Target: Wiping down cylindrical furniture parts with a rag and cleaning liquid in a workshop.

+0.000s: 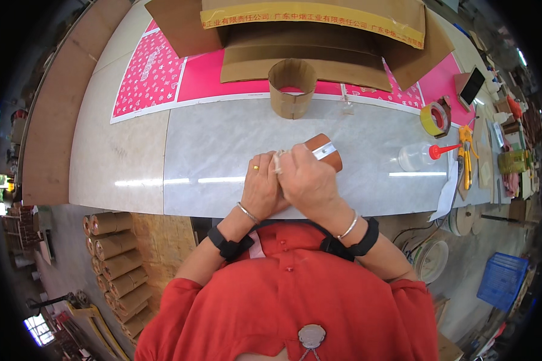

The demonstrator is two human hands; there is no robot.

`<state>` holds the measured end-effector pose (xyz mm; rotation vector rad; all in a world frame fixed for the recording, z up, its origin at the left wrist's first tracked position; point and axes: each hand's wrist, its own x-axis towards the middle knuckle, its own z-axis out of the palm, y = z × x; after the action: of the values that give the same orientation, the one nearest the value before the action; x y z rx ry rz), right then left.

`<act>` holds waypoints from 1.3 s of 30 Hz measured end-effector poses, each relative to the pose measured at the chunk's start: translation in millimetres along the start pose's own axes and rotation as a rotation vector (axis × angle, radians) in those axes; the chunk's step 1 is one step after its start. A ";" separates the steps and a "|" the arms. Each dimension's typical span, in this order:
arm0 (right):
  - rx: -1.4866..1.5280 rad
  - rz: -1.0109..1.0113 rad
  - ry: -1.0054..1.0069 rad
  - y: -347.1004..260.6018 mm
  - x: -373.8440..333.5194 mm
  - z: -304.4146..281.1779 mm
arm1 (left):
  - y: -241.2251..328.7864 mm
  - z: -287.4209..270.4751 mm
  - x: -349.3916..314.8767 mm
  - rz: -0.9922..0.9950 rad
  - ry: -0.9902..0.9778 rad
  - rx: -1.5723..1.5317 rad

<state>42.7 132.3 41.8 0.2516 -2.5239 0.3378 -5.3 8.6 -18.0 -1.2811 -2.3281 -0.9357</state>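
Note:
My left hand (pixel 262 186) and my right hand (pixel 310 180) meet close together over the table's near edge, both with curled fingers. A short piece of pale cord (pixel 278 161) shows between them, gripped at the fingers of my right hand. What the left fingers close on is hidden. Beyond my right hand sticks out the end of a brown cylinder (pixel 333 161) with a silvery metal plate (pixel 324 151) on it; the hands cover the rest. Farther off, a brown cardboard tube (pixel 292 102) stands upright and open at the top.
A large open cardboard box (pixel 307 45) lies at the back on pink printed sheets (pixel 205 81). To the right are a yellow tape roll (pixel 432 119), a clear bottle with red nozzle (pixel 418 157) and yellow-handled pliers (pixel 465 147). Stacked brown rolls (pixel 117 246) lie below left.

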 end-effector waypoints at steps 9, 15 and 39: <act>-0.154 0.319 -0.021 63.5 -2.5 -9.9 | 12.7 -9.7 -9.5 -0.277 -0.169 -0.218; -0.027 0.077 0.032 19.4 -5.0 -10.2 | 10.8 -4.5 0.0 -0.293 -0.121 -0.243; -0.113 -0.062 0.091 19.6 -5.6 -7.4 | 3.8 5.9 -3.4 -0.234 -0.037 -0.270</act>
<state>46.2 153.7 41.0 0.2641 -2.4296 0.1774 0.0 11.9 -22.8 -1.1436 -2.4844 -1.3509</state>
